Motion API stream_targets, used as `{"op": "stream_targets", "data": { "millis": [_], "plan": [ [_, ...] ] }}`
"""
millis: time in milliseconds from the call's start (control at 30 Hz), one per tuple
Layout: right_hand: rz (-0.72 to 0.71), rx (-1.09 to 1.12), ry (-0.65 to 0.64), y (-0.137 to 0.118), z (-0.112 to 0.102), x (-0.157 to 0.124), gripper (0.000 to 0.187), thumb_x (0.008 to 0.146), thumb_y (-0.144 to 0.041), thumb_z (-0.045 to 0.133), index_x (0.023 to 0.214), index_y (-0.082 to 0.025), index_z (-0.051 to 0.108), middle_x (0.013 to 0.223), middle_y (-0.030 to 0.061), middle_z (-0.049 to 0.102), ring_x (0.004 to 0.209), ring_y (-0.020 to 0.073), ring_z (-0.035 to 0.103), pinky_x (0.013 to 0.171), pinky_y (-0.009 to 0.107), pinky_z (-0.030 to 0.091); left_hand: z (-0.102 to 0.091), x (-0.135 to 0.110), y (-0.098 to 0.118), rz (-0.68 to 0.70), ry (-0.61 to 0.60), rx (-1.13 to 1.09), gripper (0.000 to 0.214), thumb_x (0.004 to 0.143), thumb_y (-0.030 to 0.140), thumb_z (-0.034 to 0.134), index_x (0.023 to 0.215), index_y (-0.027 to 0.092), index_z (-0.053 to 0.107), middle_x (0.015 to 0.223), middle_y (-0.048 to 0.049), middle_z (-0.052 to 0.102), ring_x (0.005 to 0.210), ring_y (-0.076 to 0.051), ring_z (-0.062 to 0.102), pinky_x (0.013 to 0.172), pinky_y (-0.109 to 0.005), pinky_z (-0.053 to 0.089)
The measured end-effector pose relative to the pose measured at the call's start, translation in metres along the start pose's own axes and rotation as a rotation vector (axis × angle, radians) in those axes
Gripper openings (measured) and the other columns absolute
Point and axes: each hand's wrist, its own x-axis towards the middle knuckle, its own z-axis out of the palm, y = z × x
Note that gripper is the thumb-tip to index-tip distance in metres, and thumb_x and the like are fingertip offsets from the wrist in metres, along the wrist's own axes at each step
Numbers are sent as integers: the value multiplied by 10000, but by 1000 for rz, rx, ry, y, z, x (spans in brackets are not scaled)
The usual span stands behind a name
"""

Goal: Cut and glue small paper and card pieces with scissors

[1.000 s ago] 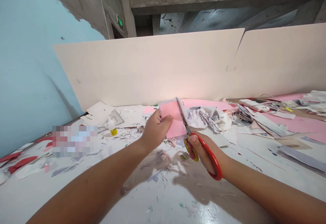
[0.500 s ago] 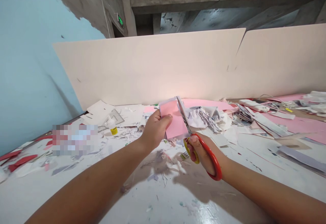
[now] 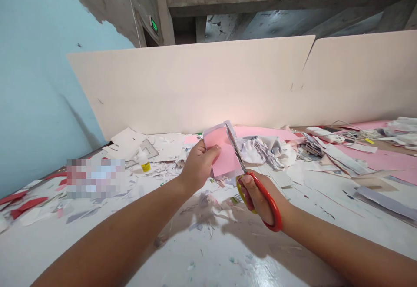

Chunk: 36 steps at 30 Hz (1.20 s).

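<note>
Held above the table is a pink sheet of paper (image 3: 224, 158) with a pale lilac layer behind it, whose border shows at the top and right. My left hand (image 3: 200, 163) pinches its left side, thumb in front and the other fingers hidden behind. In my right hand (image 3: 260, 195) are scissors (image 3: 273, 208) with red and yellow handles. Their blades slant up and left along the right edge of the pink paper, over the lilac border. Whether the blades are fully closed is hard to make out.
Paper scraps litter the white table (image 3: 182, 252). A small glue bottle (image 3: 144, 163) with a yellow label and a clear set square (image 3: 150, 148) are at left. Crumpled paper (image 3: 256, 150) lies behind the scissors. A white power strip (image 3: 325, 135) sits back right, before a pale partition (image 3: 195, 87).
The scissors' handles have shifted slightly and come closer together. The lilac strip at the paper's top right stands out a little more. My left hand stays almost still.
</note>
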Motion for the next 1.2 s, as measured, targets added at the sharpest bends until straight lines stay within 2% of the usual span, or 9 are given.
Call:
{"op": "stream_targets", "data": {
  "millis": [267, 400, 567, 667, 767, 1000, 1200],
  "plan": [
    [-10, -45, 19, -3, 0, 0, 487, 840, -620, 192, 577, -225, 303, 413, -43, 380, 384, 114, 381, 460, 264, 341, 0, 0, 2, -24, -19, -64, 166, 674, 285, 605, 778, 173, 542, 618, 39, 517, 539, -86, 469, 502, -205, 380],
    [5, -37, 28, -6, -1, 0, 487, 819, -638, 245, 569, -224, 300, 424, -44, 377, 382, 110, 394, 462, 273, 358, 0, 1, 2, 5, -35, -88, 131, 681, 251, 599, 762, 175, 530, 601, 48, 506, 528, -77, 464, 515, -205, 384],
    [-89, 55, -3, -9, -4, -2, 481, 820, -628, 260, 668, -201, 419, 602, 17, 519, 565, 152, 523, 557, 299, 441, -2, 2, 5, 14, -19, -85, 128, 666, 235, 597, 744, 181, 511, 581, 55, 494, 503, -79, 462, 489, -204, 378],
    [-139, 67, -46, -8, -6, -3, 502, 824, -624, 258, 778, -179, 487, 735, 62, 580, 667, 179, 555, 601, 318, 464, -3, 2, 7, -2, -34, -83, 164, 657, 226, 599, 794, 192, 515, 602, 54, 506, 507, -82, 473, 483, -208, 387],
    [-129, 88, -75, -5, -7, -3, 538, 821, -636, 246, 836, -172, 518, 828, 83, 596, 725, 192, 573, 642, 335, 477, -3, 2, 8, -16, -38, -70, 199, 648, 237, 605, 825, 195, 522, 620, 47, 519, 512, -88, 485, 485, -218, 401],
    [-65, 187, -50, -5, -5, -3, 607, 773, -703, 237, 834, -164, 507, 846, 99, 593, 770, 214, 597, 702, 372, 498, -2, 0, 6, -51, -149, -43, 197, 684, 236, 571, 876, 200, 543, 588, 39, 516, 458, -98, 483, 458, -237, 407],
    [-62, 271, -29, -3, -2, -3, 520, 809, -648, 270, 816, -170, 474, 821, 84, 573, 797, 198, 587, 734, 353, 497, -1, -2, 3, -81, -140, -1, 192, 673, 242, 578, 857, 195, 550, 608, 35, 529, 496, -93, 491, 441, -198, 373]
  ]
}}
